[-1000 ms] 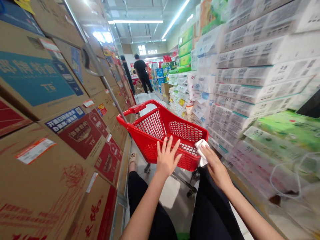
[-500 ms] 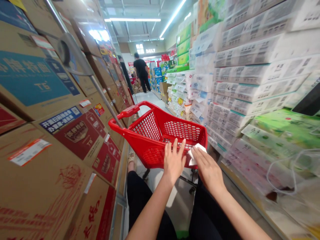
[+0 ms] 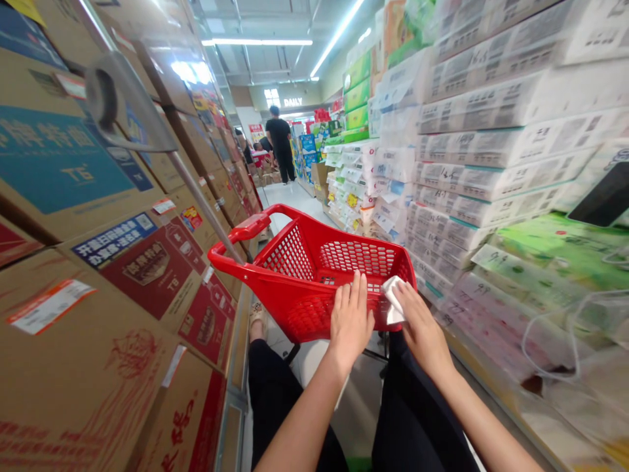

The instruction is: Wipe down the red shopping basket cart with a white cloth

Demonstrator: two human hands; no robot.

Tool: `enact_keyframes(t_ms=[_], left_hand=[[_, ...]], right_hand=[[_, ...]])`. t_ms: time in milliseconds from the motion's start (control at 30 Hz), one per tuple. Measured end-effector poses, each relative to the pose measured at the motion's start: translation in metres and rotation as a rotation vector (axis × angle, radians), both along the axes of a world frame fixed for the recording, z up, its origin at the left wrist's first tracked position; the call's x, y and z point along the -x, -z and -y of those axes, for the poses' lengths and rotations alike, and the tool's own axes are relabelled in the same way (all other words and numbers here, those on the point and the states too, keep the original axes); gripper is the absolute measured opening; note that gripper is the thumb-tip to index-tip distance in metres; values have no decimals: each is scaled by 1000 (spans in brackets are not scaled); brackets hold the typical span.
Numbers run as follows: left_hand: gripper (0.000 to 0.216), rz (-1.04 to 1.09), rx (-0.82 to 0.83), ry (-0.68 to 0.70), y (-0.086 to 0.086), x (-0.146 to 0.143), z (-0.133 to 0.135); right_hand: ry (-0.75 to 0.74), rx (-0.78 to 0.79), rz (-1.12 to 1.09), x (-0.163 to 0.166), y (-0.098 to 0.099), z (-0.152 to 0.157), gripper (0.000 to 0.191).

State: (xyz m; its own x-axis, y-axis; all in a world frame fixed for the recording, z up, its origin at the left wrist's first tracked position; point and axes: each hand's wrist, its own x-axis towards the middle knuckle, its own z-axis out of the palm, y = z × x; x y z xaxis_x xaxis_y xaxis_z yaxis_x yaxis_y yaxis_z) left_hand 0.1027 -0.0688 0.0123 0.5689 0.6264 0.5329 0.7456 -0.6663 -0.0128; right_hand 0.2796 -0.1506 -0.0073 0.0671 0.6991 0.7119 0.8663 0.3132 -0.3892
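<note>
A red plastic shopping cart (image 3: 295, 275) with a mesh basket stands in the aisle right in front of my knees. My left hand (image 3: 350, 321) lies flat on its near rim, fingers stretched out and close together. My right hand (image 3: 420, 328) presses a white cloth (image 3: 393, 298) against the cart's near right corner, fingers closed around it. The red handle (image 3: 250, 229) is at the cart's far left side.
Stacked cardboard boxes (image 3: 98, 262) line the left wall behind a metal rail (image 3: 196, 190). Packs of tissue paper (image 3: 491, 164) are piled high on the right. A person in black (image 3: 281, 141) stands far down the aisle. Someone's sandalled foot (image 3: 258, 318) shows beside the cart.
The cart has swung slightly left and closer. My left hand slid right along the rim and its fingers closed together. My right hand with the cloth stayed at the corner.
</note>
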Motion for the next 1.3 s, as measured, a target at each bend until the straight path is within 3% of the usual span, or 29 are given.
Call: enact_keyframes(t_ms=[100,267,367,567,667,833,933,1200,1300], left_hand=[[87,-23,-4,53,-6,11,-6],[80,3,-19,19,-14,35,-18],[83,5,-5,44,-12,35,-16],[88,-5,-28,33,-8,32,-14],[88,-21,-21,14,-9,37,-15],[88,-56,18,-12,-11,35,-13],[89,-68,27,-25,-11,29,-11],[92,-105,2,-18,-9,18,-10],[92,-111,0,-18,-8,21,-13]], right_hand=[[36,40,68,-9,4,0,87],[116,50,117,-12,7,-9,92],[118,21,163,8,2,-23,93],[-39,-15,240,57,-10,-41,86],[-9,19,270,41,-5,-29,87],[159,67,253,-22,14,7,87],[222,49,234,-34,18,12,87],[39,-49,336,44,-8,-40,83],[3,-46,353,49,-9,-40,81]])
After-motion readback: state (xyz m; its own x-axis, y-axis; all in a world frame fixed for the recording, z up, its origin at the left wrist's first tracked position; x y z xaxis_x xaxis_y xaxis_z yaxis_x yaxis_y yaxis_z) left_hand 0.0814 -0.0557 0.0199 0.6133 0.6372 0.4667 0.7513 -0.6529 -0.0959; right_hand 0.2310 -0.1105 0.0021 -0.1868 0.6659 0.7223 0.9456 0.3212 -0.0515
